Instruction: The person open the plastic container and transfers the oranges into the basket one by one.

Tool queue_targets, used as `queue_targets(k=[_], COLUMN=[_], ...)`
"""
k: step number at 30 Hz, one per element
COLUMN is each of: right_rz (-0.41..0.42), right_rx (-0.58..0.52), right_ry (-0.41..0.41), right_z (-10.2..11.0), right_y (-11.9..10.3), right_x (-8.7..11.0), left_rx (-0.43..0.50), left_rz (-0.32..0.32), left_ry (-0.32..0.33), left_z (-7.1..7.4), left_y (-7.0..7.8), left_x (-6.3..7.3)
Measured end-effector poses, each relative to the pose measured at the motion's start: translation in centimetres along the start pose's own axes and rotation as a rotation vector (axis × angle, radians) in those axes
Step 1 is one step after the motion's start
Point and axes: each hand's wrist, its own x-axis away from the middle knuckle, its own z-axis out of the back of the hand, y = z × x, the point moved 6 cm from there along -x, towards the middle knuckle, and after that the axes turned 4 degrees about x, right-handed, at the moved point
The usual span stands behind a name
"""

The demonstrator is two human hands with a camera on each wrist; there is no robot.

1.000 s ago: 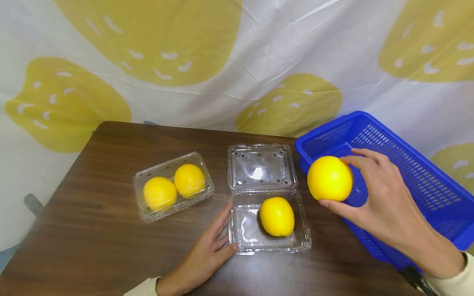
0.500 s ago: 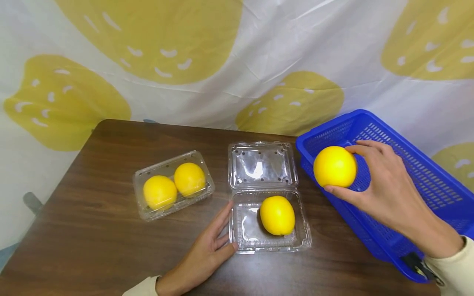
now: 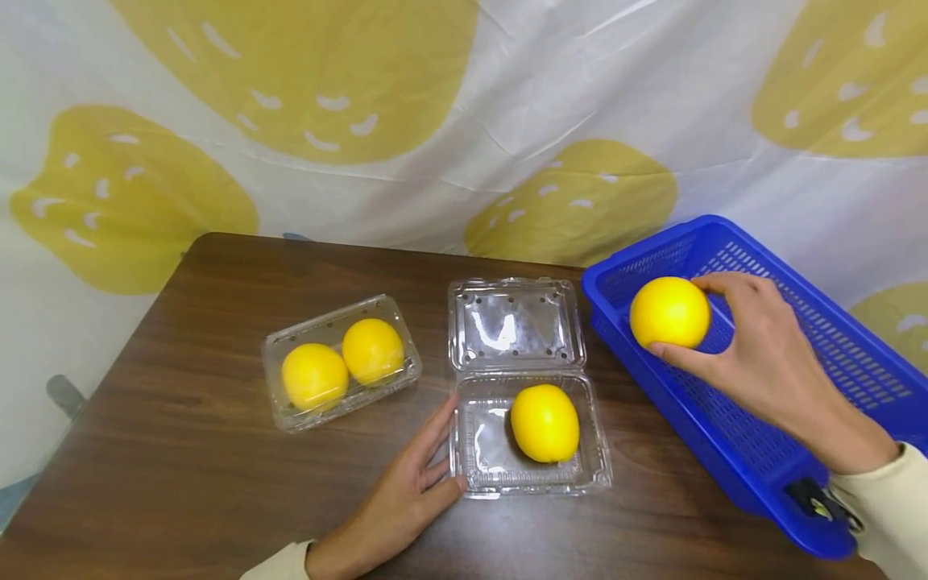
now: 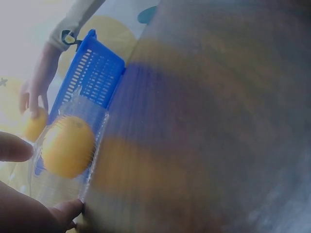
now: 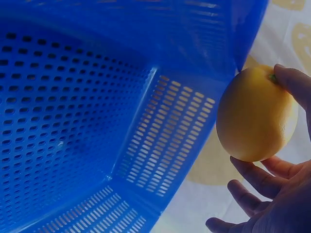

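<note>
In the head view my right hand (image 3: 768, 354) grips a yellow-orange orange (image 3: 669, 312) between thumb and fingers, above the far-left end of a blue plastic basket (image 3: 696, 435). The right wrist view shows the green stem spot on this orange (image 5: 255, 121), close to my thumb. My left hand (image 3: 399, 499) touches the left edge of an open clear clamshell box (image 3: 471, 475), fingers fairly straight along its side and thumb at the near-left corner. A single orange (image 3: 545, 423) lies in the right part of its base; the clear lid (image 3: 482, 322) is folded back behind.
A second clear box (image 3: 279, 415), closed with two oranges (image 3: 315, 377) inside, sits at an angle on the left of the brown wooden table (image 3: 181, 467). Behind the table hangs a white cloth (image 3: 348, 201) with yellow prints. A black strap (image 3: 805, 495) shows at the right cuff.
My right hand has carried the orange up and to the right in the head view, farther over the basket. My left hand and both boxes stay where they were.
</note>
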Motion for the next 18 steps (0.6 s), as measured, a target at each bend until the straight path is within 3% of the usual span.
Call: queue_targets(k=[18], right_rz=[-0.045], right_rx=[0.031], right_ry=[-0.063], right_z=[-2.7], right_y=[2.5], right_x=[-0.9], left_rx=[0.004], left_rz=[-0.010], left_ry=[0.005], left_z=[0.1], left_y=[0.0], left_x=[0.4])
